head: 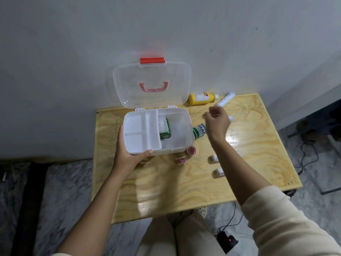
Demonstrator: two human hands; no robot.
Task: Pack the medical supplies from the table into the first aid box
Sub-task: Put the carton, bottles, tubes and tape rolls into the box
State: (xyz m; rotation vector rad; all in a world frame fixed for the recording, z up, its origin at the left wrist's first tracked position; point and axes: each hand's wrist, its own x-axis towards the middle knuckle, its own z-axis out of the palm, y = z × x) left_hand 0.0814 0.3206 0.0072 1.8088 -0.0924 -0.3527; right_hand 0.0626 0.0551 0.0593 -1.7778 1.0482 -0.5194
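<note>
1. We see a glossy plywood table (166,191); two small white vials (215,158) lie near its right side.
2. Left hand (129,156) grips the first aid box (181,145) at its near-left corner, thumb curled over the front rim.
3. The box is translucent plastic: white divided tray (142,132) on the left, green carton (166,133) beside it, clear lid (151,85) up.
4. Right hand (217,122) is right of the box, blurred, fingers loosely curled; we cannot tell if it holds anything.
5. Yellow bottle (200,98) and white cylindrical tube (226,99) lie at the far edge.

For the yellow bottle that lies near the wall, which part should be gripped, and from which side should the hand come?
Grip the yellow bottle across its wide body, not the narrow white cap. It lies on its side, cap pointing right, with the open lid close on its left and the wall behind, so the right hand should probably come from above.
</note>
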